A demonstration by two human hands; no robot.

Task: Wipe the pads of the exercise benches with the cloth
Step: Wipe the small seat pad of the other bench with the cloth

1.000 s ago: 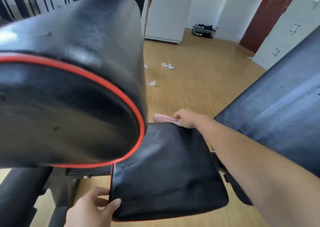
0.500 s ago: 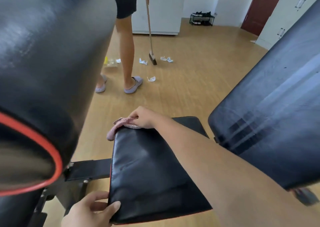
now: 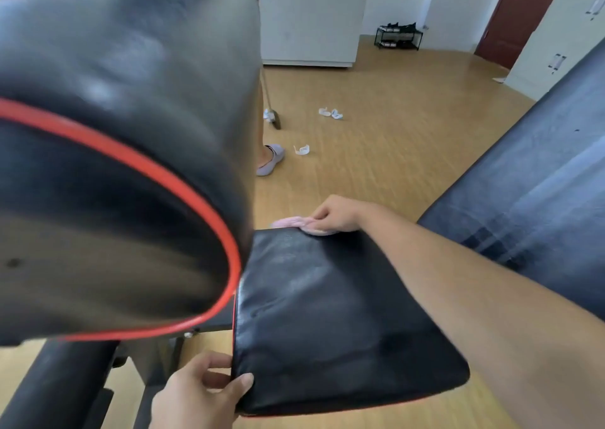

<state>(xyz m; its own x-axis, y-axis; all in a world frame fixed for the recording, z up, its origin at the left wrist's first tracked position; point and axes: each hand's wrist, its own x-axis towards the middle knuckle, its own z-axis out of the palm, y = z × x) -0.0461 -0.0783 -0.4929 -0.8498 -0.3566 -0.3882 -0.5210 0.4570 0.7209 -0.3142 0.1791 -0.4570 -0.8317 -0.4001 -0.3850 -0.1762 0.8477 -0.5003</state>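
A black seat pad [image 3: 327, 324] with red piping lies flat in the lower middle. At its far edge my right hand [image 3: 337, 214] presses a pink cloth [image 3: 294, 223] onto the pad. Down at the near left corner my left hand [image 3: 199, 392] grips the pad, thumb on top. A large black roller pad [image 3: 124, 108] with a red ring fills the left and upper left, very close to the camera. The slanted black back pad [image 3: 530, 199] of the bench rises on the right.
Another person's leg and grey slipper [image 3: 270, 160] stand beyond the roller pad, with a broom head [image 3: 275, 119] beside it. White scraps [image 3: 330, 113] lie on the wooden floor. A white cabinet [image 3: 307, 19], a shoe rack [image 3: 397, 36] and a red door [image 3: 517, 13] are at the back.
My right hand and the cloth have slid right along the pad's far edge. The view has shifted, so the roller pad hides most of the person sweeping. My left hand keeps its grip.
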